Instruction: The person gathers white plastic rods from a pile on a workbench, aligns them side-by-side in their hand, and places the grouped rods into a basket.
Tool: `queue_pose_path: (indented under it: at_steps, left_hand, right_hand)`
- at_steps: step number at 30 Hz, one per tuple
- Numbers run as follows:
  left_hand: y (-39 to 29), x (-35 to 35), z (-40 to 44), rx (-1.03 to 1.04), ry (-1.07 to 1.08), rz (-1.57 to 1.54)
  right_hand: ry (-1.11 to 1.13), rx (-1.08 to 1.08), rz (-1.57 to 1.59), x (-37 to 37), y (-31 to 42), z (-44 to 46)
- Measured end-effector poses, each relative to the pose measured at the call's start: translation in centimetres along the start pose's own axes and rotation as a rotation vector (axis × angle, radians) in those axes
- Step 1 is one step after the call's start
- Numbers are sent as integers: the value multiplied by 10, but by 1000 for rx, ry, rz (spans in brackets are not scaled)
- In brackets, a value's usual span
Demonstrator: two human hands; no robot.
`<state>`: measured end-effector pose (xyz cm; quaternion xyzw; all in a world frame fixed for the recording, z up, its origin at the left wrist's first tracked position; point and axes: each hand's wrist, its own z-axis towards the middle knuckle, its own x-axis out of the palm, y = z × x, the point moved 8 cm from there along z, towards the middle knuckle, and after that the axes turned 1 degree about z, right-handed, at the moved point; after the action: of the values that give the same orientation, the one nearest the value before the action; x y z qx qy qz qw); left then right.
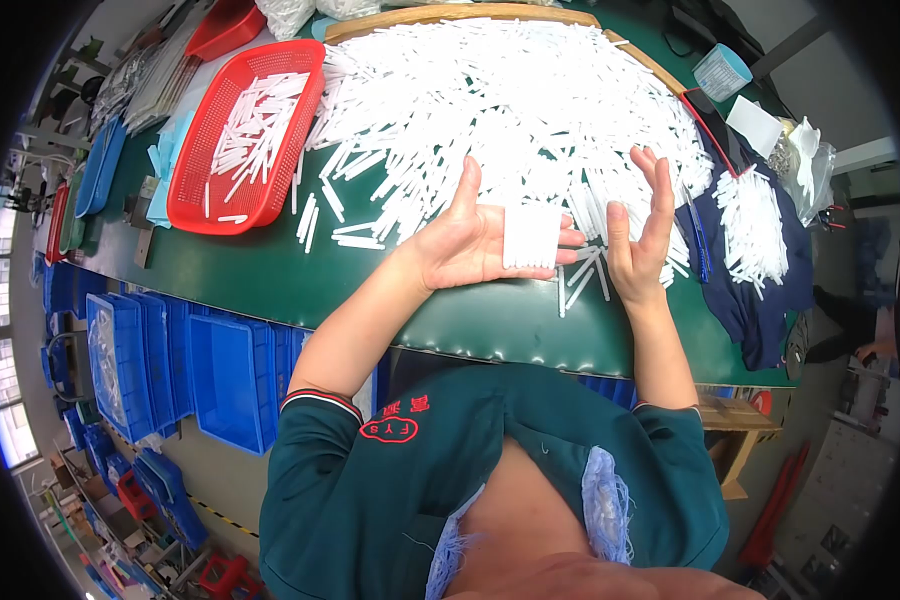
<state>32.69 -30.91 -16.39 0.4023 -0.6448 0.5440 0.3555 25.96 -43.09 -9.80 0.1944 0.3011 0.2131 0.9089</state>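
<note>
Palm up and open, the left hand (470, 245) holds a flat row of white sticks (532, 236); the right hand (641, 240), loosely open, is empty. Loose sticks (510, 100) heap the glossy green tabletop (470, 325) beside a perforated red basket (188, 190).

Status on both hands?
Left hand open, palm up, row of white sticks across it. Right hand open, empty. Loose sticks heaped beyond; nothing visible between hands.

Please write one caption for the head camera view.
Open left hand bearing a row of white sticks above a green table.
</note>
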Motion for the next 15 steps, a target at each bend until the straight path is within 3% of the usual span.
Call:
queue_pose_path:
  at_steps: [15]
  left_hand:
    - [-9,-2,-2,62,15,-63]
  right_hand:
    - [4,-10,-6,0,1,0]
